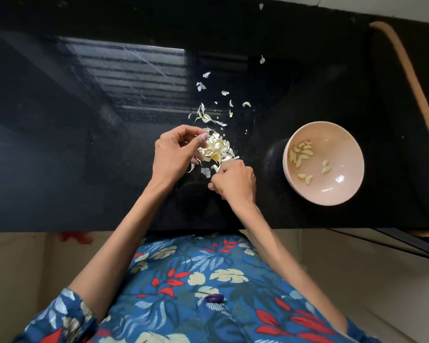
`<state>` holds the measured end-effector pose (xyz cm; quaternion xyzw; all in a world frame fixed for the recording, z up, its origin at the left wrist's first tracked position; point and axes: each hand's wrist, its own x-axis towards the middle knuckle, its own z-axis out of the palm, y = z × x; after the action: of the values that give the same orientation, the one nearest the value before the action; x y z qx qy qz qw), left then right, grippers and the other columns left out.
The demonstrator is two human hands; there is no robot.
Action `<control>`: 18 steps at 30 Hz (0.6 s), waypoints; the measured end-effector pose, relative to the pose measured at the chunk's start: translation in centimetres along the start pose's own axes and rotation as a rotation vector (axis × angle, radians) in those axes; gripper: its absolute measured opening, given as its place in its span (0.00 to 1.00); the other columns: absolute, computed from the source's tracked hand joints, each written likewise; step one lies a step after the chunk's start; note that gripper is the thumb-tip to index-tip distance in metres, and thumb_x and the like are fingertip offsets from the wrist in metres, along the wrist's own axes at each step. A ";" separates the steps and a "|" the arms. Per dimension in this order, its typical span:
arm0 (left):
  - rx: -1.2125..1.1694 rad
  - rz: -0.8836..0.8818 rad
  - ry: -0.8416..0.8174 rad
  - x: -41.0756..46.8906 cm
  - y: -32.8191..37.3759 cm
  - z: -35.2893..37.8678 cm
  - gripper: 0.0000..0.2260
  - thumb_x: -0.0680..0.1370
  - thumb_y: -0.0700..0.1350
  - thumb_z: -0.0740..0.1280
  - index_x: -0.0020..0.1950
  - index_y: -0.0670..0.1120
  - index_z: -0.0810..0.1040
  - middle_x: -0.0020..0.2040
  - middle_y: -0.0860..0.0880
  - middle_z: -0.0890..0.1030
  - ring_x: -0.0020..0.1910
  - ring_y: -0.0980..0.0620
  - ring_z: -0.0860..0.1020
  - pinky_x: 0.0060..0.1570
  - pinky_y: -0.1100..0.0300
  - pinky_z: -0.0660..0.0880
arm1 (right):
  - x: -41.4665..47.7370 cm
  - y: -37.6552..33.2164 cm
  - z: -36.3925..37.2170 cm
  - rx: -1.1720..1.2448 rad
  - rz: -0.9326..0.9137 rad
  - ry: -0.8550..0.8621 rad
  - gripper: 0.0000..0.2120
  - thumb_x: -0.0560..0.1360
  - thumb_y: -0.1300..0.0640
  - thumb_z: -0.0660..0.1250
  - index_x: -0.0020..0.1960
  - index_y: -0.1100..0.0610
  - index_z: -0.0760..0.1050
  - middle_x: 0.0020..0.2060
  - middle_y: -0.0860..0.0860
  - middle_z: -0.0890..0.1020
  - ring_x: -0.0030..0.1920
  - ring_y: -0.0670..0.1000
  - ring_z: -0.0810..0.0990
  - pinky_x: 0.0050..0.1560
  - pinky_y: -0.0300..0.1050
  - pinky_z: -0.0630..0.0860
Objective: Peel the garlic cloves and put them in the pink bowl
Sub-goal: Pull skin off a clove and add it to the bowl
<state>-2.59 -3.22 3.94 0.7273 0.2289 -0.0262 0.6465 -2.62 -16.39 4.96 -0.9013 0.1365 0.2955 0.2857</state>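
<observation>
Both hands were down at the garlic pile [216, 149] in the middle of the black bench [84, 144]. The left hand [172, 154] had its fingers curled, pinching the pile's left edge, and the right hand [234, 181] was balled up tight on a bit of skin [217, 167] at the near edge. Loose skins [203, 115] lay scattered behind the pile. The pink bowl [342, 149] sat off to the right, well apart, with peeled cloves [301, 153] inside.

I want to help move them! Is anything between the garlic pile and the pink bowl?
Nothing visible is. Only bare shiny black countertop, with tiny skin flecks, lies between the whitish garlic pile and the round pink bowl.
</observation>
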 end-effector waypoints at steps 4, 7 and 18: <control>-0.007 0.001 -0.003 0.1 0.0 0.0 0.03 0.77 0.44 0.73 0.49 0.46 0.84 0.40 0.45 0.85 0.29 0.58 0.79 0.32 0.67 0.75 | 0.1 -0.6 -0.3 -0.006 0.008 -0.008 0.11 0.66 0.61 0.68 0.26 0.58 0.72 0.35 0.57 0.85 0.39 0.60 0.82 0.39 0.45 0.78; -0.010 0.020 -0.013 -0.1 0.2 0.1 0.03 0.77 0.44 0.72 0.48 0.46 0.84 0.39 0.46 0.85 0.30 0.57 0.79 0.32 0.66 0.76 | -0.1 -0.8 -0.1 0.017 0.002 -0.004 0.07 0.63 0.55 0.65 0.29 0.58 0.75 0.36 0.57 0.85 0.40 0.60 0.84 0.44 0.48 0.82; 0.056 0.024 -0.130 -0.5 0.6 -0.3 0.05 0.78 0.43 0.72 0.52 0.45 0.85 0.43 0.47 0.85 0.34 0.55 0.80 0.42 0.53 0.79 | -0.8 2.8 -0.2 0.369 -0.200 0.005 0.09 0.69 0.66 0.75 0.34 0.56 0.80 0.34 0.53 0.84 0.35 0.49 0.79 0.37 0.42 0.76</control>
<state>-2.93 -3.14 4.74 0.7444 0.1770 -0.0721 0.6398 -4.36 -18.66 4.36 -0.8436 0.0988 0.2334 0.4734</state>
